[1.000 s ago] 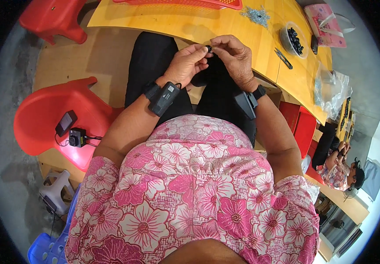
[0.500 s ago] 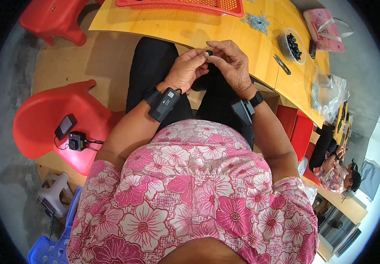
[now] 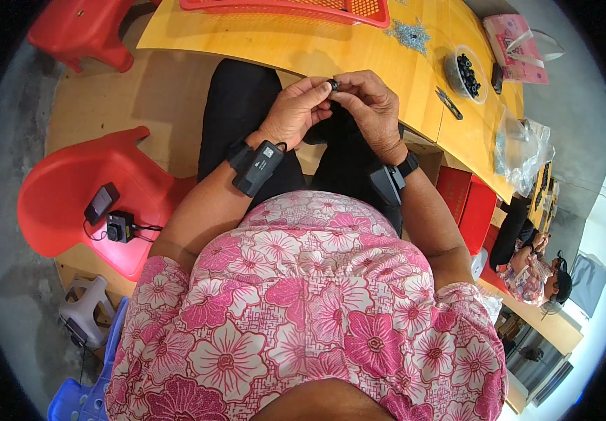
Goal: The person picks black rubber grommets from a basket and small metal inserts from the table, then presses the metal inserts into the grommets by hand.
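Head view: left hand (image 3: 296, 112) and right hand (image 3: 371, 105) each pinch one small dark part (image 3: 333, 85) above the lap, near the tabletop (image 3: 359, 49), both grips pressed together for fine alignment.

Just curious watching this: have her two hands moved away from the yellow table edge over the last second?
No. Left hand and right hand remain together pinching the small dark part beside the table edge.

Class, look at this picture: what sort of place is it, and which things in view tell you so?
Probably a small assembly workshop. A long yellow worktable carries a bowl of small dark parts and a red mesh tray, and another person sits at a further bench.
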### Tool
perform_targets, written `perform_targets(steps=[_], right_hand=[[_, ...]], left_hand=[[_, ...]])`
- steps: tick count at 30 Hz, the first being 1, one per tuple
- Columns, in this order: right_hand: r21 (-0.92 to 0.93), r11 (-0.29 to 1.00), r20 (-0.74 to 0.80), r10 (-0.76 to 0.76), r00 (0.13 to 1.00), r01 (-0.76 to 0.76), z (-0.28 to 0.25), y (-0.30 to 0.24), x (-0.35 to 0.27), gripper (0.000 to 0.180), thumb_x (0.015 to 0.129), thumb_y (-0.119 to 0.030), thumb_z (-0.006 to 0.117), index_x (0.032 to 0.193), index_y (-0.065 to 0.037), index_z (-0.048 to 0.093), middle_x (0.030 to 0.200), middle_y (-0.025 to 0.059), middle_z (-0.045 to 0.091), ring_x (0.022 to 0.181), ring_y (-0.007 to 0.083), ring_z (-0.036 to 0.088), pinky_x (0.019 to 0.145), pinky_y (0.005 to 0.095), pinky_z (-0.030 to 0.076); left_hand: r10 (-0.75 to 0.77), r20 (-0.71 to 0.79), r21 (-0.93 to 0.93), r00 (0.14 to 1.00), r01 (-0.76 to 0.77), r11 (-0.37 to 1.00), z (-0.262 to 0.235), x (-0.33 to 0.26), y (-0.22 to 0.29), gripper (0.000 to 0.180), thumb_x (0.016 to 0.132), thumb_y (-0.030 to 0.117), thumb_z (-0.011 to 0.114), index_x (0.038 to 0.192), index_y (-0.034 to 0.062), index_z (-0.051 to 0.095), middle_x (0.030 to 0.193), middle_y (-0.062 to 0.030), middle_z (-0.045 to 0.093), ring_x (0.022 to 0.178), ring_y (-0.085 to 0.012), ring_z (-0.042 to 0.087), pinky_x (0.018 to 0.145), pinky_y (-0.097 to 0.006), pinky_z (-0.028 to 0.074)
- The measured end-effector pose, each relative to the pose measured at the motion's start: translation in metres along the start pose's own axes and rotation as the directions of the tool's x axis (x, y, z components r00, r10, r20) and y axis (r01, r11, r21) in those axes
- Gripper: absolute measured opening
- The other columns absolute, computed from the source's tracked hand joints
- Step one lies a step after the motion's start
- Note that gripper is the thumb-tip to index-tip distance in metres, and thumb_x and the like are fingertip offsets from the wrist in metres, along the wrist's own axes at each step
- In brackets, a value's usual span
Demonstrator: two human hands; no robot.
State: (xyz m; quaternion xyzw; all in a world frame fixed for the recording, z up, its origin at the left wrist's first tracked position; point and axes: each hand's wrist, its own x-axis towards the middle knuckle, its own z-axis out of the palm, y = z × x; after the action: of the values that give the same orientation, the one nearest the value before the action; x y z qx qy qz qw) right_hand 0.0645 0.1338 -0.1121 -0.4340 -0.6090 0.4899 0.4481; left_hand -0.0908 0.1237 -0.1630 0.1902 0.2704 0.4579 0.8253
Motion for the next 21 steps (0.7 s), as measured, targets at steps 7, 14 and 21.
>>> perform_targets(steps=[7, 14, 21], right_hand=[[-0.092, 0.996, -0.022, 0.003, 1.000, -0.005, -0.003, 0.016, -0.026, 0.015, 0.082, 0.003, 0.062, 0.096, 0.000, 0.066, 0.086, 0.0040, 0.060, 0.075, 0.0098, 0.059, 0.068, 0.0211, 0.049], [0.022, 0.996, -0.066, 0.089, 0.994, -0.087, 0.002, -0.006, -0.010, 0.014, 0.085, 0.001, 0.059, 0.097, 0.001, 0.066, 0.081, 0.0030, 0.060, 0.068, 0.0072, 0.055, 0.061, 0.0194, 0.045], [-0.225, 0.966, -0.062, -0.148, 0.987, 0.130, 0.016, -0.116, 0.050, 0.013, 0.085, 0.001, 0.058, 0.095, 0.001, 0.065, 0.078, 0.0037, 0.058, 0.062, 0.0077, 0.052, 0.058, 0.0194, 0.043]], left_hand=[[-0.013, 0.012, 0.025, 1.000, 0.013, 1.000, -0.010, -0.007, -0.030, 0.025, 0.092, 0.025, 0.056, 0.112, 0.0089, 0.057, 0.092, 0.0028, 0.057, 0.083, -0.0079, 0.052, 0.077, -0.023, 0.043], [0.025, 0.023, 0.090, 0.999, -0.027, 0.996, 0.004, -0.008, -0.004, 0.027, 0.092, 0.025, 0.056, 0.113, 0.0076, 0.057, 0.094, 0.0019, 0.059, 0.085, -0.0079, 0.052, 0.076, -0.023, 0.044], [-0.018, 0.019, 0.023, 1.000, 0.017, 1.000, 0.039, -0.022, 0.087, 0.021, 0.091, 0.023, 0.058, 0.108, 0.0104, 0.061, 0.087, 0.0020, 0.062, 0.070, -0.0036, 0.055, 0.066, -0.018, 0.047]])
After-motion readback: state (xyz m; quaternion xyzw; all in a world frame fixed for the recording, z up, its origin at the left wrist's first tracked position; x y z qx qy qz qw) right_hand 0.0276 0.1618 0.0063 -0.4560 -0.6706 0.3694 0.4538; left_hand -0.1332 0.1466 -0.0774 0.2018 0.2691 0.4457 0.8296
